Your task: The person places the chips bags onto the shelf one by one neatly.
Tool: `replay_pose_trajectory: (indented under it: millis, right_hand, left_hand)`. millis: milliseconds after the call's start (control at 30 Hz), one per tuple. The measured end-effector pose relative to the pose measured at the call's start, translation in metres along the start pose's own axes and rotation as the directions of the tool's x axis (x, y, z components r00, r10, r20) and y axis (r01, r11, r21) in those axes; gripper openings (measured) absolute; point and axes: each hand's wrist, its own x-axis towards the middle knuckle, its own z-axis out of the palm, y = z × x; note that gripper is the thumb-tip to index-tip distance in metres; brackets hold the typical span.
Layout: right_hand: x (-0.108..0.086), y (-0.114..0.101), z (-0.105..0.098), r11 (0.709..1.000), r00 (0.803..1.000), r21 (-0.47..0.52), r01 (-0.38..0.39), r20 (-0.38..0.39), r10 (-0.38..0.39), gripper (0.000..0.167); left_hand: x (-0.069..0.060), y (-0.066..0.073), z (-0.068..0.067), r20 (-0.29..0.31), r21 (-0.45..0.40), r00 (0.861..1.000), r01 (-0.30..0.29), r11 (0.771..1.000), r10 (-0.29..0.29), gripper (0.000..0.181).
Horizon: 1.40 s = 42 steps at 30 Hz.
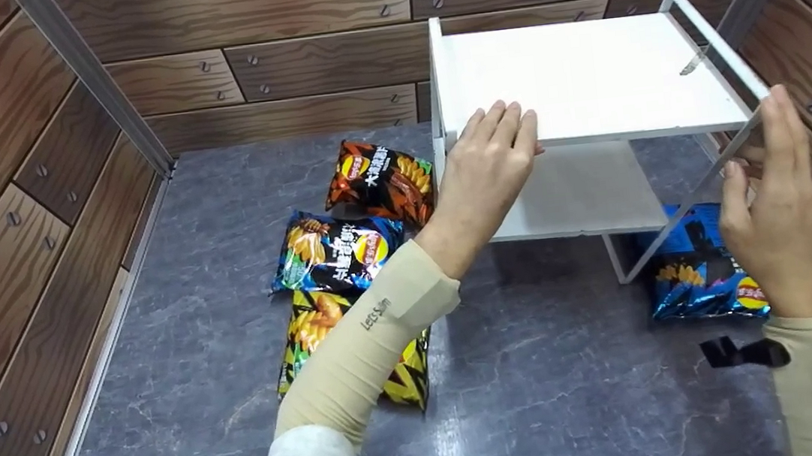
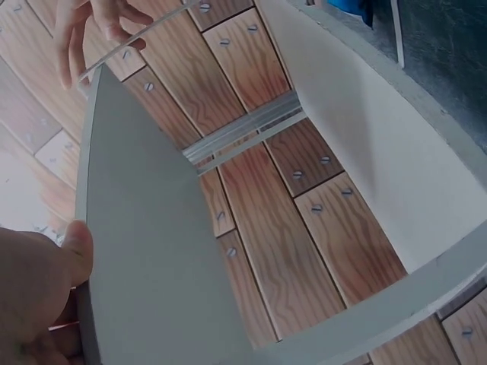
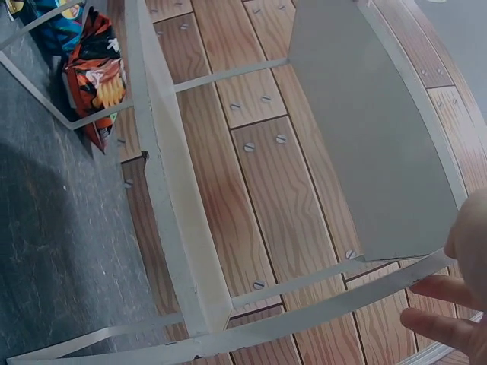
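A white two-tier rack (image 1: 556, 80) stands at the back right. My left hand (image 1: 492, 151) holds its top board near the left front corner, fingers lying over the surface and thumb on the front edge. In the left wrist view, that thumb (image 2: 76, 255) crosses the board's edge. At the rack's right front corner is my right hand (image 1: 781, 211), fingers extended and thumb apart, touching or very near the side frame. The right wrist view has its fingers (image 3: 437, 312) beside the frame bar (image 3: 319, 312); whether they press on it is unclear.
Left of the rack lie an orange-black chip bag (image 1: 378, 178), a blue-black chip bag (image 1: 333, 251) and a yellow chip bag (image 1: 410, 378), partly behind my left forearm. Another blue chip bag (image 1: 697, 273) lies by the right leg. Wood-patterned walls (image 1: 321, 63) enclose the grey floor (image 1: 184, 342).
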Motion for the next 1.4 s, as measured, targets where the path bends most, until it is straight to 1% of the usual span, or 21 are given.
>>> replay_pose_trajectory:
  millis: [100,167,267,333,367,433,500,567,633,700,833,900,1000,1167,1300,1333,1400]
  right_hand:
    - [-0.003,-0.001,0.002,1.0,1.0,0.011,-0.016,0.014,0.016,0.062]
    - [-0.005,-0.002,0.003,0.999,1.0,0.023,-0.029,0.009,0.028,0.064]
    - [-0.008,-0.003,0.005,0.999,0.999,0.038,-0.033,-0.001,0.034,0.065]
    - [-0.008,-0.004,0.005,0.999,0.999,0.035,-0.035,-0.007,0.035,0.064]
    - [-0.008,-0.004,0.005,0.999,0.999,0.03,-0.035,-0.008,0.035,0.064]
    - [-0.008,-0.004,0.005,0.999,0.999,0.024,-0.034,-0.011,0.034,0.064]
    - [-0.008,-0.004,0.004,0.999,0.999,0.024,-0.034,-0.014,0.034,0.063]
    - [-0.007,-0.004,0.004,0.999,0.999,0.027,-0.035,-0.016,0.035,0.064]
    - [-0.007,-0.003,0.004,0.999,0.999,0.025,-0.031,-0.012,0.031,0.063]
    - [-0.008,-0.002,0.004,0.999,1.0,0.016,-0.028,-0.001,0.028,0.064]
    - [-0.014,0.004,0.005,0.999,0.999,0.017,-0.039,0.037,0.039,0.065]
    - [-0.019,0.008,0.004,0.998,0.997,0.029,-0.059,0.053,0.058,0.066]
    - [-0.027,0.014,0.002,0.995,0.993,0.027,-0.1,0.071,0.098,0.067]
    - [-0.038,0.029,0.002,0.99,0.984,-0.038,-0.138,0.111,0.141,0.062]
    - [-0.051,0.047,0.007,0.984,0.968,-0.041,-0.173,0.179,0.177,0.058]
    - [-0.055,0.052,0.01,0.982,0.959,-0.043,-0.186,0.21,0.191,0.057]
    - [-0.065,0.064,0.014,0.976,0.93,-0.063,-0.209,0.295,0.218,0.057]
  left_hand:
    - [-0.004,-0.001,-0.001,-0.014,0.066,1.0,-0.016,0.998,0.017,0.041]
    - [-0.008,-0.004,-0.004,-0.039,0.089,0.999,-0.025,0.996,0.029,0.041]
    - [-0.01,-0.016,-0.014,-0.041,0.071,0.999,-0.016,0.997,0.019,0.04]
    - [-0.011,-0.027,-0.021,-0.011,0.003,1.0,0.012,1.0,-0.012,0.042]
    - [-0.011,-0.033,-0.025,0.021,-0.047,0.999,0.03,0.998,-0.029,0.044]
    - [-0.012,-0.044,-0.031,0.073,-0.147,0.995,0.073,0.986,-0.063,0.052]
    - [-0.014,-0.051,-0.033,0.12,-0.232,0.99,0.103,0.967,-0.076,0.06]
    - [-0.018,-0.055,-0.031,0.14,-0.267,0.988,0.103,0.958,-0.067,0.065]
    - [-0.021,-0.056,-0.027,0.123,-0.266,0.99,0.093,0.959,-0.062,0.065]
    - [-0.023,-0.055,-0.023,0.087,-0.266,0.994,0.084,0.96,-0.062,0.063]
    - [-0.025,-0.054,-0.017,0.026,-0.279,0.996,0.085,0.957,-0.081,0.057]
    - [-0.025,-0.054,-0.016,0.018,-0.289,0.996,0.085,0.953,-0.084,0.057]
    - [-0.024,-0.053,-0.017,0.021,-0.293,0.996,0.087,0.952,-0.084,0.056]
    - [-0.024,-0.052,-0.017,0.019,-0.279,0.995,0.098,0.955,-0.096,0.056]
    - [-0.025,-0.052,-0.016,0.006,-0.279,0.995,0.101,0.955,-0.104,0.055]
    - [-0.025,-0.052,-0.015,0.002,-0.28,0.994,0.102,0.955,-0.105,0.055]
    - [-0.025,-0.052,-0.014,-0.002,-0.284,0.994,0.103,0.953,-0.108,0.055]
